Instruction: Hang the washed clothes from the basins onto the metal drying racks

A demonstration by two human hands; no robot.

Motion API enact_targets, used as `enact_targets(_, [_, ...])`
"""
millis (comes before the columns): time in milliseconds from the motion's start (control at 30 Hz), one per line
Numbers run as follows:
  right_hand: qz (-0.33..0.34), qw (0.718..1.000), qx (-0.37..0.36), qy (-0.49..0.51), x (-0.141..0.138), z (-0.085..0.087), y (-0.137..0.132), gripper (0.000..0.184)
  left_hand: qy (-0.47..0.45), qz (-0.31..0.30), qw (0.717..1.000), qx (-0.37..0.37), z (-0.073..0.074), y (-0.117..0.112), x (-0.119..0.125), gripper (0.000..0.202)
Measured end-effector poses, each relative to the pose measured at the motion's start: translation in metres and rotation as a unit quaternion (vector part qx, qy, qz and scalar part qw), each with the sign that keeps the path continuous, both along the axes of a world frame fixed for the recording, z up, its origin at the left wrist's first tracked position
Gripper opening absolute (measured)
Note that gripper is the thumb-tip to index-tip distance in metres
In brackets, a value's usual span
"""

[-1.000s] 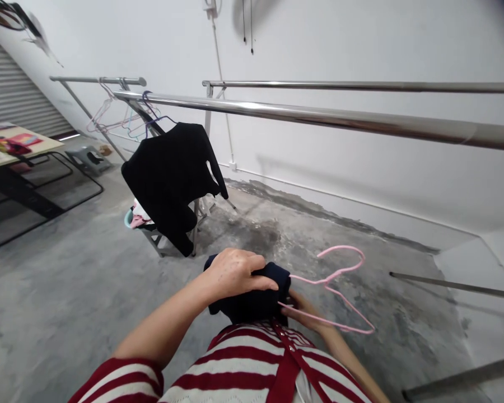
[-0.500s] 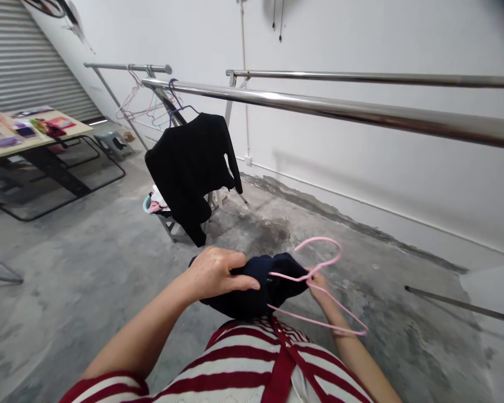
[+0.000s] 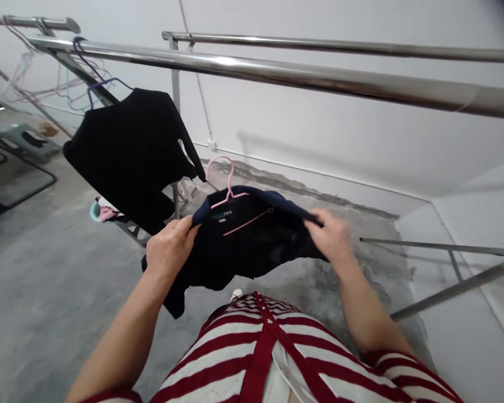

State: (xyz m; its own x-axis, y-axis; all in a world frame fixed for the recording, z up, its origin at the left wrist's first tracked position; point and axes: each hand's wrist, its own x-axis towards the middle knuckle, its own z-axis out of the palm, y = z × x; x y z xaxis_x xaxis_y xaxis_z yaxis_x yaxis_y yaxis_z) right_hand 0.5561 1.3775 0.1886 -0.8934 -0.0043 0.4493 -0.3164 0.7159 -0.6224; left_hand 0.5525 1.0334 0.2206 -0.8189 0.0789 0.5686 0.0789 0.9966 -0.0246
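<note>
A dark navy garment [image 3: 239, 240] is spread between both my hands at chest height. Inside its neck sits a pink wire hanger [image 3: 225, 193], hook sticking up above the collar. My left hand [image 3: 170, 249] grips the garment's left shoulder, fingers curled into the cloth. My right hand [image 3: 330, 235], slightly blurred, is closed on the right shoulder. Just above and beyond runs a shiny steel rail [image 3: 302, 75].
A black top [image 3: 130, 151] hangs on a purple hanger at the rail's left end, with several empty hangers [image 3: 46, 89] behind it. A teal basket of clothes [image 3: 103, 211] stands below. A second rail [image 3: 340, 49] runs along the white wall. Rack legs [image 3: 449, 280] cross the right.
The bunched garment has been opened out and raised, with the pink hanger now inside its neck. My right hand moved from the hanger to the garment's shoulder. The view swung right.
</note>
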Motion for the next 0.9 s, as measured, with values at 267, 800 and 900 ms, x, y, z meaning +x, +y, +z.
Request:
enact_targets(267, [-0.03, 0.992, -0.054, 0.112, 0.019, 0.016, 0.02, 0.019, 0.072, -0.131, 0.972, 0.18, -0.001, 0.003, 0.002, 0.02])
enact_targets(800, [0.17, 0.979, -0.031, -0.105, -0.005, 0.001, 0.02, 0.024, -0.115, -0.28, 0.946, 0.115, 0.027, 0.033, -0.003, 0.051])
enact_targets(900, [0.148, 0.982, -0.044, -0.108, 0.002, -0.001, 0.011, 0.022, -0.086, -0.264, 0.957, 0.082, 0.017, 0.045, -0.001, 0.034])
